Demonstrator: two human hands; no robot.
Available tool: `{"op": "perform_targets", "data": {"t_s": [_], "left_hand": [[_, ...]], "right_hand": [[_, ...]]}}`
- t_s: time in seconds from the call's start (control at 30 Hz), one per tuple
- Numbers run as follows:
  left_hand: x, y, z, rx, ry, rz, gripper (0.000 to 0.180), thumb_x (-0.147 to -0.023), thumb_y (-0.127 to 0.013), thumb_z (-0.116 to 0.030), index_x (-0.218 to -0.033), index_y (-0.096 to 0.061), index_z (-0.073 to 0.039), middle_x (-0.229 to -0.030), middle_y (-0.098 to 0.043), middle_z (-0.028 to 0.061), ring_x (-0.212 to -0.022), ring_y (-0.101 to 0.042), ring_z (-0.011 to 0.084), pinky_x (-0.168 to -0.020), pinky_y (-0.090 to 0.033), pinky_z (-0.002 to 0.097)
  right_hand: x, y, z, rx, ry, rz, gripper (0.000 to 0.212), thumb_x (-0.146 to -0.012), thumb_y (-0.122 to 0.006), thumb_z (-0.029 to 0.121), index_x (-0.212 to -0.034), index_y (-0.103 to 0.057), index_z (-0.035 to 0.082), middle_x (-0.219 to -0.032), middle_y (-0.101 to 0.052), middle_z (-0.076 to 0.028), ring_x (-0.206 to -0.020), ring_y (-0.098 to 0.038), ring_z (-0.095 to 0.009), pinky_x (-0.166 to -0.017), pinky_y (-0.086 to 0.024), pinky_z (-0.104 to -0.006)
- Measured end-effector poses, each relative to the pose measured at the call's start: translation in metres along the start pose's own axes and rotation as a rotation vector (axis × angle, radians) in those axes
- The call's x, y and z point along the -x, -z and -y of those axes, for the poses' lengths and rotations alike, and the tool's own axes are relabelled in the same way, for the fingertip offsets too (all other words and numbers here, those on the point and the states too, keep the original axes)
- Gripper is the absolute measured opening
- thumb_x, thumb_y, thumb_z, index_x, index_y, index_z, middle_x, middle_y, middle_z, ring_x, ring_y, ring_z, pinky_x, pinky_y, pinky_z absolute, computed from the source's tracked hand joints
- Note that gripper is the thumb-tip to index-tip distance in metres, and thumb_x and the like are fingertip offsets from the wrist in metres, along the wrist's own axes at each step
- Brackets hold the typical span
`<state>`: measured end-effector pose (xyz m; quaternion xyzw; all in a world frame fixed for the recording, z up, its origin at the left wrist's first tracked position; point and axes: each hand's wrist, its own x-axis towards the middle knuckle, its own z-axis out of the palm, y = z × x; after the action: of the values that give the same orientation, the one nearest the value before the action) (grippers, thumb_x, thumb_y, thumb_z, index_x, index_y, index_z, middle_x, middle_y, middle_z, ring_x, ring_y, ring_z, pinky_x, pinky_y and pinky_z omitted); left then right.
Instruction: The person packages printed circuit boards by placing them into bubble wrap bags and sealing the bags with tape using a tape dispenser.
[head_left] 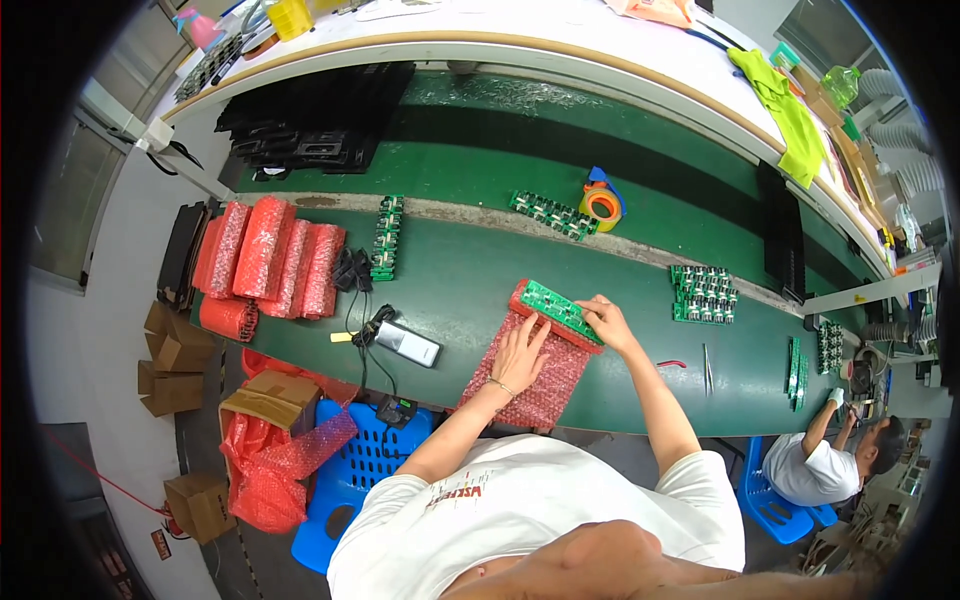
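Note:
A long green circuit board (556, 308) lies at the far end of a red bubble wrap sheet (535, 390) on the green table. Some of the red wrap shows along the board's edges. My left hand (520, 357) rests on the sheet with its fingers stretched out, the fingertips at the board's near edge. At the board's right end, my right hand (606, 322) pinches the board with bent fingers. A silver box-shaped device (408, 344) with a black cable lies to the left of the sheet. Tweezers (709, 370) and a small red-handled tool (672, 364) lie to the right.
Red bubble-wrapped bundles (266, 250) are piled at the left. More circuit boards (386, 238) stand farther back, beside a tape dispenser (602, 206). A blue chair (370, 450) and a carton with red wrap (268, 440) stand near left. A co-worker (825, 465) sits far right.

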<state>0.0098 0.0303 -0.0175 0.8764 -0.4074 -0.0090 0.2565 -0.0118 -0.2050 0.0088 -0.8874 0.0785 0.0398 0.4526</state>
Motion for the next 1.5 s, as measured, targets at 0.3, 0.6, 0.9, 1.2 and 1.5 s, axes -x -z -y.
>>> {"op": "perform_targets", "data": {"t_s": [0.3,0.6,0.9,1.2,1.5], "left_hand": [[-0.026,0.006,-0.014,-0.066,-0.056,-0.073,0.065,-0.086,-0.059,-0.036,-0.141,-0.039,-0.009,-0.149,-0.030,0.0135,-0.131,-0.035,0.0337,-0.109,-0.025,0.0511],[-0.008,0.008,-0.006,-0.082,-0.093,-0.010,0.065,-0.086,-0.057,-0.040,-0.142,-0.038,-0.010,-0.147,-0.034,0.0139,-0.136,-0.029,0.0331,-0.112,-0.017,0.0544],[0.044,-0.025,0.012,-0.216,-0.079,0.068,0.063,-0.089,-0.052,-0.038,-0.144,-0.035,-0.013,-0.152,-0.026,0.0142,-0.138,-0.026,0.0333,-0.112,-0.015,0.0572],[-0.005,-0.065,0.025,-0.176,0.002,0.092,0.060,-0.090,-0.051,-0.034,-0.144,-0.035,-0.014,-0.152,-0.024,0.0154,-0.140,-0.023,0.0339,-0.111,-0.016,0.0569],[0.003,-0.005,0.015,0.591,0.247,0.563,0.058,-0.088,-0.057,-0.032,-0.139,-0.042,-0.010,-0.150,-0.029,0.0141,-0.139,-0.024,0.0330,-0.112,-0.017,0.0533]], "right_hand": [[-0.003,-0.005,-0.005,0.121,0.055,-0.024,0.030,-0.087,-0.051,0.010,-0.111,-0.067,0.004,-0.089,-0.057,-0.007,-0.085,-0.050,-0.022,-0.080,-0.042,-0.0309],[-0.023,0.011,-0.028,-0.128,-0.162,0.327,0.049,-0.084,-0.061,0.026,-0.128,-0.055,0.007,-0.115,-0.053,-0.015,-0.100,-0.052,-0.027,-0.087,-0.043,-0.0320],[-0.006,-0.021,0.026,0.472,0.031,0.300,0.075,-0.076,-0.068,0.031,-0.140,-0.038,0.005,-0.129,-0.046,-0.016,-0.112,-0.048,-0.031,-0.091,-0.040,-0.0398],[-0.017,-0.050,0.010,0.820,0.218,-0.329,0.068,-0.073,-0.065,0.021,-0.136,-0.042,0.009,-0.128,-0.047,-0.012,-0.115,-0.046,-0.030,-0.096,-0.035,-0.0430],[0.037,-0.112,0.018,0.875,0.210,-0.573,0.054,-0.077,-0.057,0.019,-0.130,-0.050,0.009,-0.130,-0.048,-0.011,-0.118,-0.045,-0.028,-0.101,-0.031,-0.0420]]}}
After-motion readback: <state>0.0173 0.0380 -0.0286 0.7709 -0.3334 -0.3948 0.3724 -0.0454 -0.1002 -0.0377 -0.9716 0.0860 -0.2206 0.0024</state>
